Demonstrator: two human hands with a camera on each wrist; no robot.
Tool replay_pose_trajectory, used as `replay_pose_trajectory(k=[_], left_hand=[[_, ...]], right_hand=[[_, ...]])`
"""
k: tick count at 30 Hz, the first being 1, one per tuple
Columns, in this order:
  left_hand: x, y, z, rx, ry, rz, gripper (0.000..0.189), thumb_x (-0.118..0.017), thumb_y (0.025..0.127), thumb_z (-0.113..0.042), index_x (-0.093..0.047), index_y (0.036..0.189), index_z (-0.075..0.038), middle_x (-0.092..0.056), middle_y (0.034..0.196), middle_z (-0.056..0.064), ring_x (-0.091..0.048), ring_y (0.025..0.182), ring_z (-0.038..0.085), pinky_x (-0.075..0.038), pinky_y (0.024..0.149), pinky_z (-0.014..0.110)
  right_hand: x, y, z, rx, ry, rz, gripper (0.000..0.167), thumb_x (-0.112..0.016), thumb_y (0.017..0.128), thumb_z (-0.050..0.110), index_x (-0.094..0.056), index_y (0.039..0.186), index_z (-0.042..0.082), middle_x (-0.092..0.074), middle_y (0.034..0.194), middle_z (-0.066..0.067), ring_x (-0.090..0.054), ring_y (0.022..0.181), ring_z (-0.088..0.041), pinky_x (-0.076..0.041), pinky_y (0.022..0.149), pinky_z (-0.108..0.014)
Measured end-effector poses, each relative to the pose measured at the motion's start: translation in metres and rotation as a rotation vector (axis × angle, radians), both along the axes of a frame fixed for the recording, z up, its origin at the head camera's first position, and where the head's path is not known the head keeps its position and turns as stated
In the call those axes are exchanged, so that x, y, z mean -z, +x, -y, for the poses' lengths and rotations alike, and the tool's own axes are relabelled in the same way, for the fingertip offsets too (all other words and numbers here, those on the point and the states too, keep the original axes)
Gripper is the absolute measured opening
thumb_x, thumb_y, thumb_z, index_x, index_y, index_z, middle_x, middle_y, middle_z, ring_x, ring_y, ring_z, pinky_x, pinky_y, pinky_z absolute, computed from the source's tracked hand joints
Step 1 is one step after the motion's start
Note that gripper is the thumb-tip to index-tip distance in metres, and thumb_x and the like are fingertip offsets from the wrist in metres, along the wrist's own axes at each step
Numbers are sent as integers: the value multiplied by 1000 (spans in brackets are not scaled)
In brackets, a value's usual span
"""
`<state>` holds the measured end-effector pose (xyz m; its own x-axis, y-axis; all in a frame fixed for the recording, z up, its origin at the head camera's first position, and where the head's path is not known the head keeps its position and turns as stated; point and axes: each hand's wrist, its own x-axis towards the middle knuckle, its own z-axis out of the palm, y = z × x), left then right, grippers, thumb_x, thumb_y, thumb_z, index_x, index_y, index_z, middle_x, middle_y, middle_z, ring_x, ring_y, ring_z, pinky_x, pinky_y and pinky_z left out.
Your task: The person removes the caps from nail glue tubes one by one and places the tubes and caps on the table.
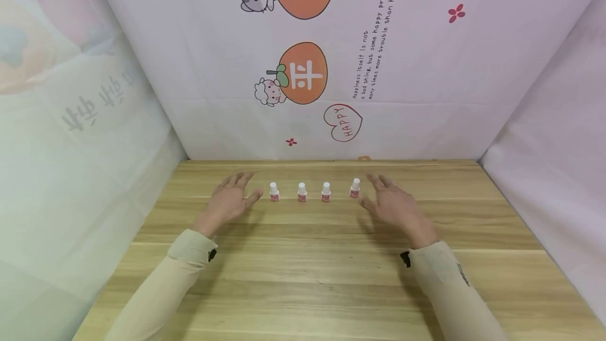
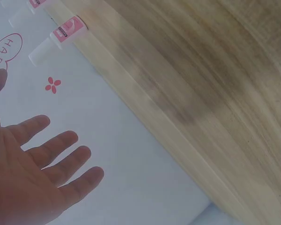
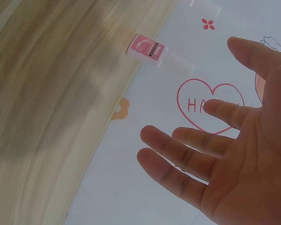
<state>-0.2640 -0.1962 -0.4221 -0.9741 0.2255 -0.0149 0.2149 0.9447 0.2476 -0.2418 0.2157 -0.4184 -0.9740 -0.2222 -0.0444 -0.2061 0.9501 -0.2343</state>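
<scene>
Several small white bottles with pink labels and tall white caps stand upright in a row toward the back of the table. My left hand (image 1: pixel 229 200), fingers spread, is just left of the leftmost bottle (image 1: pixel 274 193) and holds nothing. On the other side, my right hand (image 1: pixel 393 201) spreads its fingers beside the rightmost bottle (image 1: pixel 354 189), its palm empty. Between these stand two more, a bottle (image 1: pixel 302 193) and its neighbour (image 1: pixel 325 193). The rightmost one has a wider gap beside it and sits slightly farther back. In the right wrist view, a pink label (image 3: pixel 149 48) faces the camera.
The wooden table (image 1: pixel 303 278) meets a printed white cloth (image 1: pixel 407 130) hanging at its back. White cloth also hangs along the left side (image 1: pixel 94 172) and the right side (image 1: pixel 544 146). Shadows from both arms fall on the wood.
</scene>
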Motion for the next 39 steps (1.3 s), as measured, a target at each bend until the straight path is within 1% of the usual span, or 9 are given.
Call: replay_pose_trajectory(k=[6,14,20,23,26,29,34,35,39], left_hand=[[1,0,-1,-10,14,12,77,-35,102,-62,-18,160,-15,-26,162,24,-25,148,50,-19,120,62],[1,0,-2,-26,29,21,77,-33,101,-65,-24,159,-15,-28,161,24,-26,147,48,-22,120,61],[2,0,-2,-38,57,23,73,-37,102,-60,-29,158,-13,-31,160,24,-28,147,48,-24,119,61],[4,-1,-2,-38,73,21,71,-39,103,-58,-32,156,-11,-43,155,21,-28,148,46,-25,119,61],[6,-3,-2,-39,94,11,69,-41,102,-56,-36,154,-10,-55,145,17,-32,146,44,-29,117,60],[8,-5,-2,-37,120,1,67,-43,102,-55,-40,152,-9,-60,139,16,-41,141,43,-35,113,60],[12,-7,-2,-28,148,0,65,-45,102,-55,-43,149,-10,-62,134,15,-58,123,35,-45,104,55],[12,-8,-2,-27,154,2,64,-45,102,-54,-44,149,-10,-62,133,15,-61,118,33,-46,102,54],[15,-9,-2,-27,174,10,63,-48,101,-55,-47,147,-11,-63,130,14,-63,114,30,-50,97,51]], right_hand=[[2,1,2,-3,-3,3,78,-47,100,56,-19,160,15,-28,160,-28,-43,136,-52,-47,95,-66],[5,1,3,1,-19,9,77,-43,99,61,-25,159,16,-35,158,-25,-44,134,-53,-41,100,-70],[7,1,4,7,-24,-4,72,-45,100,58,-35,155,12,-42,154,-23,-45,135,-50,-38,103,-70],[8,1,5,7,-21,-7,69,-47,100,55,-40,152,11,-45,153,-22,-45,135,-49,-39,103,-69],[11,0,7,12,-21,-12,65,-49,100,53,-44,150,11,-48,151,-19,-47,134,-48,-40,103,-68],[13,0,8,13,-30,-18,63,-50,100,50,-47,148,10,-50,150,-18,-49,134,-46,-40,104,-66],[17,-1,8,2,-51,-11,62,-50,100,50,-50,145,8,-58,142,-18,-53,131,-45,-39,106,-65],[17,-1,8,1,-55,-8,62,-50,100,50,-51,145,8,-60,140,-18,-53,130,-44,-40,105,-64],[19,-1,9,-6,-49,-3,62,-48,100,51,-50,145,9,-63,136,-17,-55,128,-45,-42,103,-64]])
